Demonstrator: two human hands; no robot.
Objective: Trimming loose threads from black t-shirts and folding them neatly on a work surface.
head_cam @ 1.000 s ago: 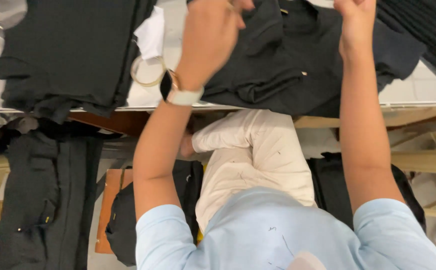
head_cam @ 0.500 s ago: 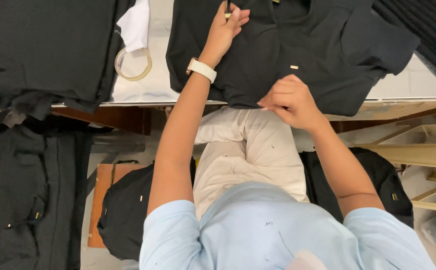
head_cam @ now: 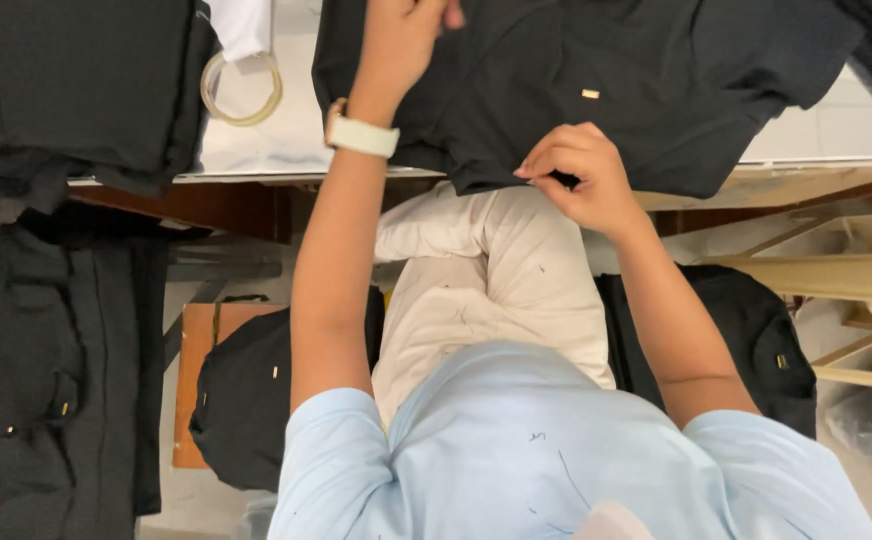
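A black shirt lies spread on the white table, its lower edge hanging over the table's front. My right hand pinches that hem at the table edge. My left hand, with a white watch on the wrist, rests farther up on the shirt near its middle, fingers closed on the fabric at the top of the view. A small gold tag shows on the shirt between my hands.
A pile of black garments covers the table's left side and hangs down. A roll of clear tape and a white cloth lie between the piles. Black bags sit on the floor beside my legs. Wooden shelving stands at right.
My right hand came down from the far side of the shirt to its near hem. The shirt now lies flatter and more spread out. My left hand stayed high on the fabric.
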